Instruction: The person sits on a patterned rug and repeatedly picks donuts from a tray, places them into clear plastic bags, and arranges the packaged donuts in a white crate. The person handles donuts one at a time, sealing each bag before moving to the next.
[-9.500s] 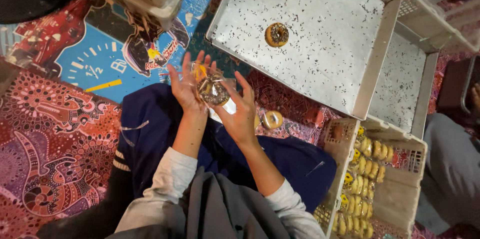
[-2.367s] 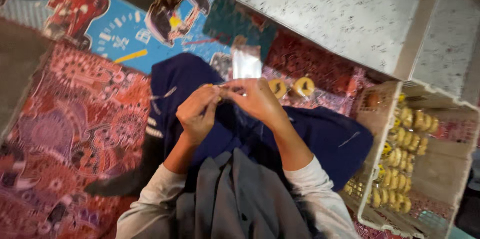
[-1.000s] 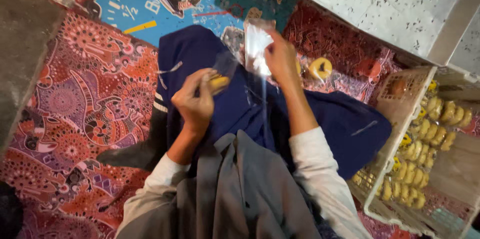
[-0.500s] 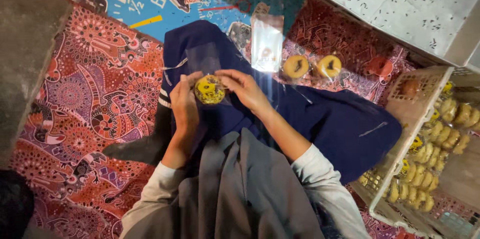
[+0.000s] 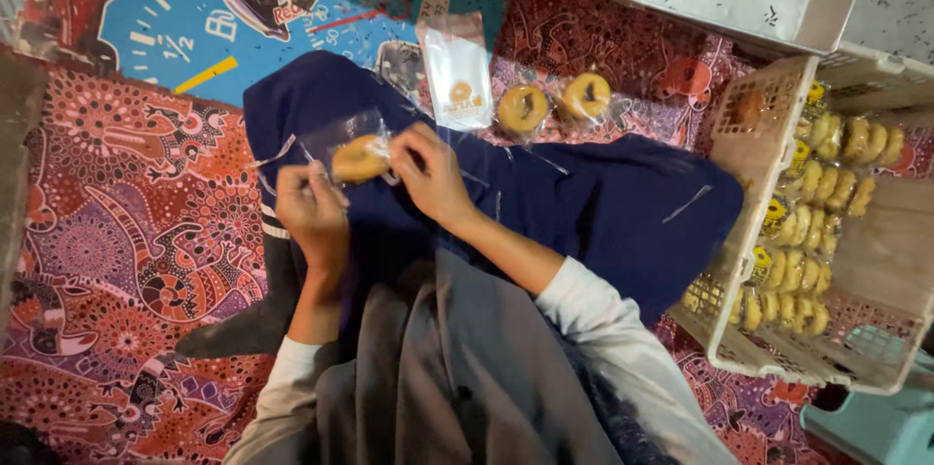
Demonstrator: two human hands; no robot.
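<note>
Left hand (image 5: pixel 309 207) is curled, fingers pinching the edge of a clear bag (image 5: pixel 352 149) w/ a doughnut (image 5: pixel 360 159) inside; right hand (image 5: pixel 430 173) grips the bag's other side, fingers bent, thumb on the plastic. Bagged doughnut sits upper-left of centre in the frame, held just above a dark blue cloth (image 5: pixel 584 202) over the lap. Both forearms run up from the bottom edge, wrists bent inward, hands close together w/ the bag between them. Above, at top centre, a stack of empty clear bags (image 5: pixel 455 76) lies flat, and next to it 2 bagged doughnuts (image 5: pixel 555 103) side by side. At right, a pale plastic crate (image 5: pixel 744 125) holds rows of packed doughnuts. Red patterned mat (image 5: pixel 107 261) covers the floor at left.
</note>
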